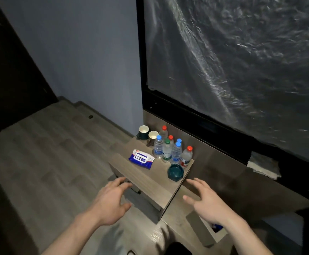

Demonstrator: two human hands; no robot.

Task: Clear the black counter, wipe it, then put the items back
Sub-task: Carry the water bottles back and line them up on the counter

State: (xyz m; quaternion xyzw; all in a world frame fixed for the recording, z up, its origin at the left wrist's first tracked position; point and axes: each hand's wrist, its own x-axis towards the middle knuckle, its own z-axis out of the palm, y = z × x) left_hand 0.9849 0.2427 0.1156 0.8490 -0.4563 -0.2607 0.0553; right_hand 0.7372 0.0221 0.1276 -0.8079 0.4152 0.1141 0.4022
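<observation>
Dim room, wood floor, small wooden table [140, 173] by a dark wall. Left hand [111, 201] and right hand [207, 201] spread wide, holding nothing, hovering at the table's near corners. Farther on: blue wipes pack [141, 158], words too small to read. Green ashtray [175, 172] to the right. Behind, water bottles [170, 150] bunched together, two cups [148, 134] farthest. Black counter [214, 129] beyond, to the right.

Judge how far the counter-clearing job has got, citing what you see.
Done: nothing visibly; the bottles, two cups, wipes pack and green dish all stand on the small wooden table. In hand: nothing; both hands hover open. Left: apparently everything; no wiping shows.
</observation>
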